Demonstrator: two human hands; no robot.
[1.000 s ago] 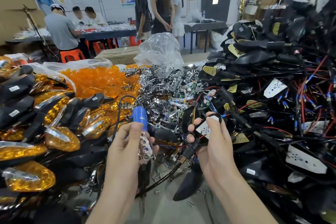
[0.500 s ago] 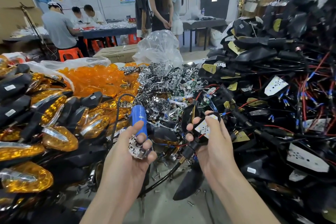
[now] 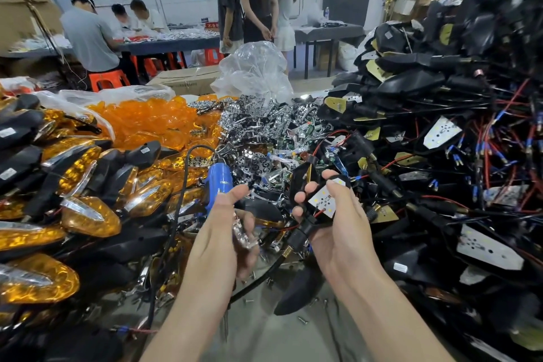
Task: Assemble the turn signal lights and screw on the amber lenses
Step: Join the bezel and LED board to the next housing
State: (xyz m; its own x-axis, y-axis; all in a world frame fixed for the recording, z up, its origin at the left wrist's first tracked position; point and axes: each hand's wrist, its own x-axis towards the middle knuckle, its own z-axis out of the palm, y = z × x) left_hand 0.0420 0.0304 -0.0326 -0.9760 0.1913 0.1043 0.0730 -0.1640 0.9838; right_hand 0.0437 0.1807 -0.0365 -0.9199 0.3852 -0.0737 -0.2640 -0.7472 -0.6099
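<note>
Head view: two bare forearms reach over a grey bench hemmed in by heaps of parts.
Right hand: the right hand grips a black lamp housing whose white LED board faces up; the thumb lies on the board and the fingertips curl round the far edge.
Stalk: a black stalk with a brass thread hangs from the housing, just beside the right palm.
Left hand: the left hand curls its fingers round a small chrome reflector, which is blurred; it is near the housing but apart from it.
Screwdriver: a blue electric screwdriver stands upright just behind the left thumb, its black cord looping above; I cannot tell whether the hand holds it.
Left heap: finished turn signal lights, amber lenses on black bodies.
Behind them: loose amber lenses.
Centre heap: spare chrome reflectors, with a clear plastic bag beyond.
Right heap: black housings with red and blue wires.
Bench surface: loose screws lie between the forearms.
Background: people sit and stand at another bench.
</note>
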